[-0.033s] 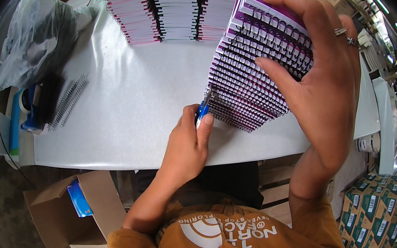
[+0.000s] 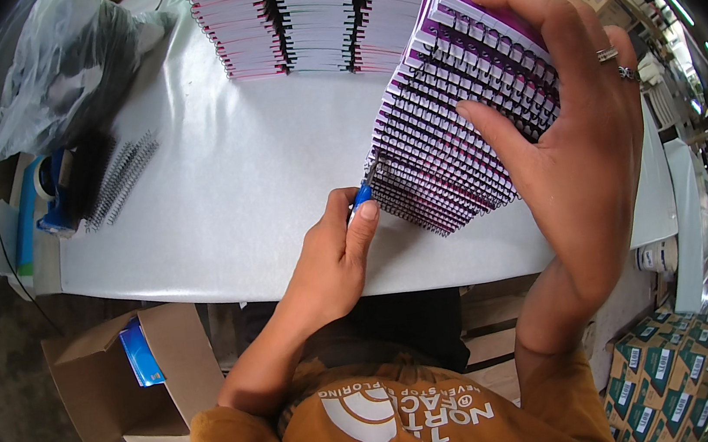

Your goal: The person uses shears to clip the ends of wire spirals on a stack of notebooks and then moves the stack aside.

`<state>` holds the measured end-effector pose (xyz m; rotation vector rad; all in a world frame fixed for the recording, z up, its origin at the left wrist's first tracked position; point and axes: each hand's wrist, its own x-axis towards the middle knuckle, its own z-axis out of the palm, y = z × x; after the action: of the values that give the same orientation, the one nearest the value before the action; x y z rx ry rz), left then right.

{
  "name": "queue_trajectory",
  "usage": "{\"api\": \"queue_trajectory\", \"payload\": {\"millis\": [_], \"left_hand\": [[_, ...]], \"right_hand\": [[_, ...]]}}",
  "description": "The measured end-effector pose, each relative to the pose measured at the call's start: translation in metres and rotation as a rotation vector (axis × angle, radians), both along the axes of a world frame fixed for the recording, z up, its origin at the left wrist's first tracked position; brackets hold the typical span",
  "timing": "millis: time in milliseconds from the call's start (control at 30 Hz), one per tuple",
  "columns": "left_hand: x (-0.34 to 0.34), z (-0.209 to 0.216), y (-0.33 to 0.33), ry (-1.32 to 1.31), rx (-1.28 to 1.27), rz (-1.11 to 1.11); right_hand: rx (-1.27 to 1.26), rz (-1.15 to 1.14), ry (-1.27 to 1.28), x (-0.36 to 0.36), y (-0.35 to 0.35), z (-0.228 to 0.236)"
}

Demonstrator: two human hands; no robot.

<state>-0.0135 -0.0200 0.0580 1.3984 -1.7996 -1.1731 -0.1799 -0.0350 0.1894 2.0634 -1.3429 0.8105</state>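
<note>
A tall stack of wire-bound notebooks (image 2: 455, 113) with purple covers stands on the table's right half, its black coils facing me. My right hand (image 2: 580, 99) spans the upper part of the stack, the thumb against the coils and the fingertips on the top purple cover. In my left hand (image 2: 332, 254) is a pair of blue-handled pliers (image 2: 362, 196), held between thumb and curled fingers. The metal tip meets the coil ends at the stack's left edge; the exact contact is too small to make out.
More wire-bound books (image 2: 314, 25) stand along the far side of the white table (image 2: 219, 184). Loose wire coils (image 2: 122, 177), a blue tape dispenser (image 2: 56, 211) and a clear plastic bag (image 2: 50, 81) lie at the left. Below is an open cardboard box (image 2: 186, 354).
My left hand has squeezed a little, and less of the pliers' handles shows beside the thumb. The right hand and the stack stay nearly still.
</note>
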Motion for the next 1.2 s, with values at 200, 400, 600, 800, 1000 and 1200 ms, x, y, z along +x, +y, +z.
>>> {"api": "queue_trajectory", "payload": {"millis": [200, 400, 600, 800, 1000, 1200], "left_hand": [[0.005, -0.020, -0.001, 0.311, 0.157, -0.094], [0.018, -0.025, -0.009, 1.239, 0.994, -0.360], [0.005, -0.019, 0.000, 0.198, 0.193, -0.070], [0.019, -0.028, -0.009, 1.263, 1.037, -0.323], [0.005, -0.027, 0.002, 0.209, 0.209, -0.062], [0.017, -0.048, -0.009, 1.235, 1.033, -0.259]], "right_hand": [[0.029, 0.028, 0.066, -0.006, 0.001, 0.010], [0.065, 0.025, 0.074, -0.010, 0.001, 0.011], [0.047, 0.036, 0.087, -0.010, -0.001, 0.010], [0.059, 0.030, 0.069, -0.010, -0.001, 0.009], [0.078, 0.030, 0.031, -0.009, -0.001, 0.010], [0.103, -0.073, 0.053, 0.000, 0.001, 0.009]]}}
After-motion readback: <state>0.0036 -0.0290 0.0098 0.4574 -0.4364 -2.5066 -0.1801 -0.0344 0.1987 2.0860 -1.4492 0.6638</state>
